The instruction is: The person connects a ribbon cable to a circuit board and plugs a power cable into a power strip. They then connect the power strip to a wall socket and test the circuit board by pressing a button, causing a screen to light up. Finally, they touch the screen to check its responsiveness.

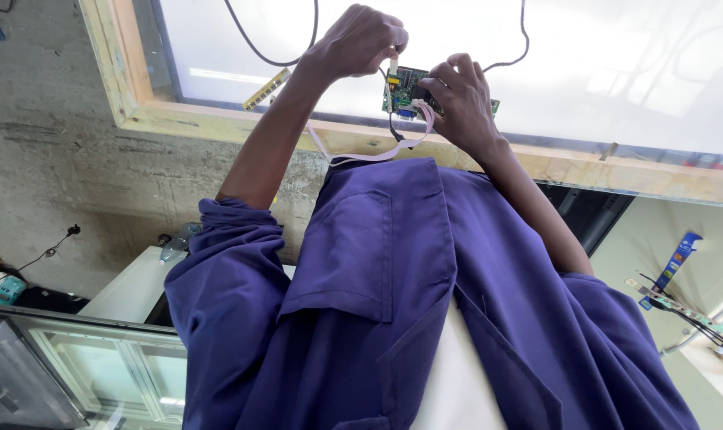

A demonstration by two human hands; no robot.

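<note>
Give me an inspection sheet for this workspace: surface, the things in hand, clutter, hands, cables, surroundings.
Surface: lit white panel in a wooden frame.
Things in hand: green circuit board held over the panel; pale flat ribbon cable loops from it.
Clutter: thin strip board on the panel's edge.
Hands: left hand pinches a small connector at the board's top; right hand grips the board.
Cables: black wires cross the panel; a thin black wire hangs from the board.
Surroundings: grey concrete floor, white cabinet, person's purple work jacket.
</note>
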